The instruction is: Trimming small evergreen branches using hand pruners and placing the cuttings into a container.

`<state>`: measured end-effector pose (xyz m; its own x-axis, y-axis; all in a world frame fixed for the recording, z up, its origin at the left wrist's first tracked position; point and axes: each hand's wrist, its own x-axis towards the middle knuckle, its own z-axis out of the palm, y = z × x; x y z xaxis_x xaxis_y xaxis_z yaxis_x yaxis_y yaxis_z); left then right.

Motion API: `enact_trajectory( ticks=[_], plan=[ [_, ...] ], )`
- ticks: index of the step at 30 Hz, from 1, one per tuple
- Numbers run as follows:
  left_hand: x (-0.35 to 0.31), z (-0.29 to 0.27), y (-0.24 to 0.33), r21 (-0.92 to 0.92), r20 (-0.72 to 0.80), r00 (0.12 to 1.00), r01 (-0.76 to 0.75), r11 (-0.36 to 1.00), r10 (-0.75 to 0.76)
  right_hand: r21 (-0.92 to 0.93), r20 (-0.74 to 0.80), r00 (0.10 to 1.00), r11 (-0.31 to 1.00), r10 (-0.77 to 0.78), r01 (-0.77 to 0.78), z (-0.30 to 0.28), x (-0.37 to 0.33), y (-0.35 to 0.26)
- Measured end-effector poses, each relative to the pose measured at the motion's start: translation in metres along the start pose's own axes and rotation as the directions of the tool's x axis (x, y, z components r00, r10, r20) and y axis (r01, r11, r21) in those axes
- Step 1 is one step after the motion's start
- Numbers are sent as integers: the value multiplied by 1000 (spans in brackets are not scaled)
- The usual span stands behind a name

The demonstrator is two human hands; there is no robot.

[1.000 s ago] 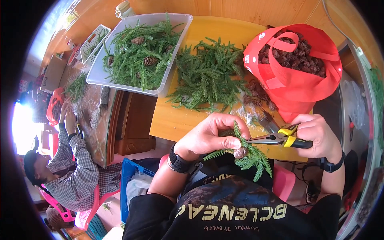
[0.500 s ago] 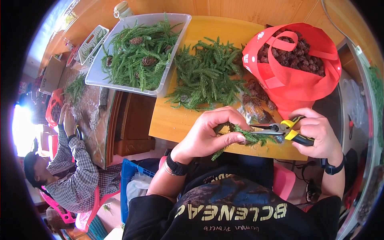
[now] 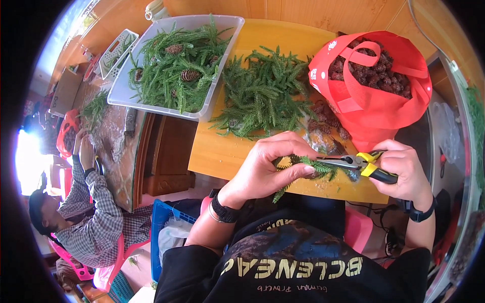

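Observation:
My left hand (image 3: 273,164) pinches a green artificial pine sprig (image 3: 324,169) between thumb and fingers, over the near edge of the yellow table. A small brown piece shows partly beneath its needles. My right hand (image 3: 404,169) is wrapped round yellow-and-black pliers (image 3: 366,162). The pliers' jaws point left and lie together at the sprig, close to my left fingertips; what lies between the tips is hidden. Beyond my hands is a heap of pine sprigs (image 3: 265,96). Several loose pine cones (image 3: 323,118) rest to its right.
A translucent bin (image 3: 202,108) of sprigs and cones stands back left. At the back right is a red bag (image 3: 374,113) full of pine cones. The yellow table (image 3: 207,154) ends just before my body. On the left, a person in a checked shirt (image 3: 98,230) works at another table.
The pliers' jaws were parted and now lie together at the sprig. My left hand and the sprig have shifted slightly to the right.

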<state>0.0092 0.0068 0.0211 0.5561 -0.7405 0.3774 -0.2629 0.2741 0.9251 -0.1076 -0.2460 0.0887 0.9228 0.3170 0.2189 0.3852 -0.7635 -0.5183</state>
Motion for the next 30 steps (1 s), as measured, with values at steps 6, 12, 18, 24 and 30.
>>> enact_trajectory(
  ticks=[6,12,18,24,30],
  plan=[
    [0,1,-2,-2,2,1000,29,1000,-29,-30,71,997,999,13,-11,-2,-1,3],
    [-1,2,-1,-84,1,996,85,993,-85,73,-19,1000,997,-3,4,1,5,-3],
    [-1,-1,1,-26,8,999,32,999,-32,79,5,990,987,140,-140,-4,-1,-6],
    [-8,-39,27,-191,-218,965,104,976,-145,72,-112,903,910,415,-409,-9,-23,1],
    [-6,-100,75,399,-517,854,185,898,53,-141,-73,796,784,601,-605,0,-74,44]
  ],
)
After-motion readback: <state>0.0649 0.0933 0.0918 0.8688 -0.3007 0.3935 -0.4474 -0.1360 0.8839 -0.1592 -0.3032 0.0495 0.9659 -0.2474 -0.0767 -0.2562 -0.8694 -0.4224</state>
